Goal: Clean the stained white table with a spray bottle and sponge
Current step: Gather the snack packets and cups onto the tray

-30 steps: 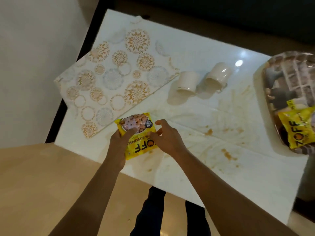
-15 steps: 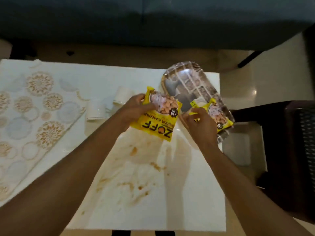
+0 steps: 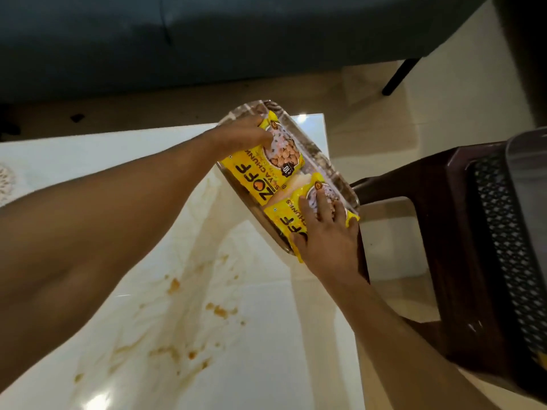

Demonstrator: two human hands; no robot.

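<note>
Under both my hands sits the patterned tray (image 3: 331, 170), at the far right corner of the white table (image 3: 266, 335), its long axis running diagonally from far-left to near-right, so that its near end juts toward the dark brown plastic chair (image 3: 438, 232). My left hand (image 3: 245, 137) is at the tray's far end, fingers curled over the upper edge of a yellow soya chunks packet (image 3: 260, 170) and gripping it as it lies on the tray. My right hand (image 3: 325, 232) is at the near end, fingers straight and spread, pressing flat on a second yellow packet (image 3: 284, 220) that lies just beside the first, the two nearly touching end to end.

Toward me from both hands, and to their left, lies the part of the table that matters: brown stains (image 3: 219, 310) scattered in blotches and smears across the glossy top, nearer my left forearm than my right. I see no spray bottle or sponge anywhere, so I judge I am only clearing the surface, and the cleaning proper has not begun.

Since the tray lies squarely between my hands along its own length, I reckon both are well placed to take it by its two ends and lift it off. The risk would be the loose packets sliding if it tilts. Beyond the table is a dark teal sofa (image 3: 207, 39).
</note>
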